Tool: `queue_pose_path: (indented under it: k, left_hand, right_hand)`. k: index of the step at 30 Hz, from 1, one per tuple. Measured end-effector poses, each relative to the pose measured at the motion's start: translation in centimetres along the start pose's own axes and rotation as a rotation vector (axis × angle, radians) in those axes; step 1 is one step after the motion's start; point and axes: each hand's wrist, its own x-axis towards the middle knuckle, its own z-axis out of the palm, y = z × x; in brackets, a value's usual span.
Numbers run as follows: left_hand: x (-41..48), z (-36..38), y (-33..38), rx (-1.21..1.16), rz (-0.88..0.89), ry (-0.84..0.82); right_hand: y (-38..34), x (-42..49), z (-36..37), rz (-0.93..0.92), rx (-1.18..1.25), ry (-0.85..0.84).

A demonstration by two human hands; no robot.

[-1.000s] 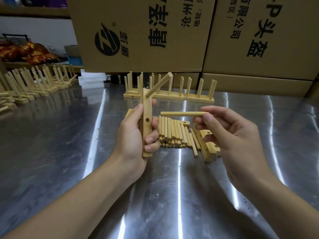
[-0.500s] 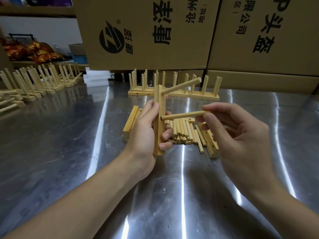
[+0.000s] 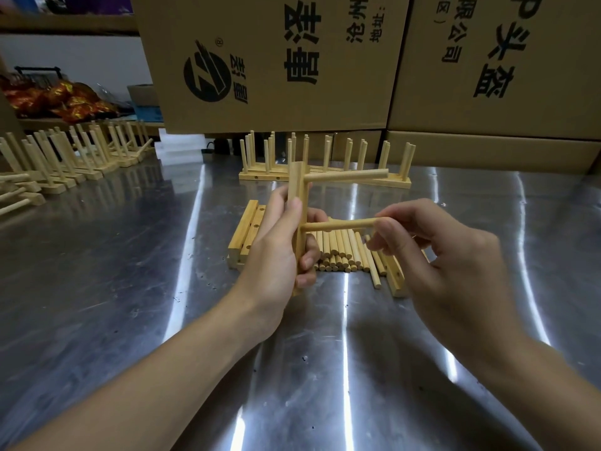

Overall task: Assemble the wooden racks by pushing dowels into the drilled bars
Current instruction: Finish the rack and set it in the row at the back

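Hands over a steel table (image 3: 97, 288), head view. Left hand (image 3: 276, 252) grips a bar (image 3: 297, 187) upright, fingers curled round it; one dowel (image 3: 348, 176) juts from its top hole. Right hand (image 3: 448, 265) pinches a second dowel (image 3: 338, 225), tip at the middle hole. Loose dowels (image 3: 338, 252) lie just behind. Pushed at a slant, the second dowel could jam, or the bar twist in the grip.

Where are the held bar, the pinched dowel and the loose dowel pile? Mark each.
held bar (image 3: 297, 184): head view, bare upper part of the bar.
pinched dowel (image 3: 341, 224): head view, middle of its shaft.
loose dowel pile (image 3: 340, 250): head view, middle of the pile.
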Motion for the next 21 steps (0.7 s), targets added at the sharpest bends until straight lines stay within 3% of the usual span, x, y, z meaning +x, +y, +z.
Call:
queue_pose_path:
  k: [15,21]
  left_hand:
    - [-0.8,1.3,-0.2,0.247,0.071,-0.008]
    - [-1.6,2.2,0.1,0.135,-0.081,-0.091]
  right_hand:
    - [0.0,-0.5,0.8,0.058,-0.184,-0.283]
    - [0.3,-0.2,0.9,0.005,-0.215,-0.194]
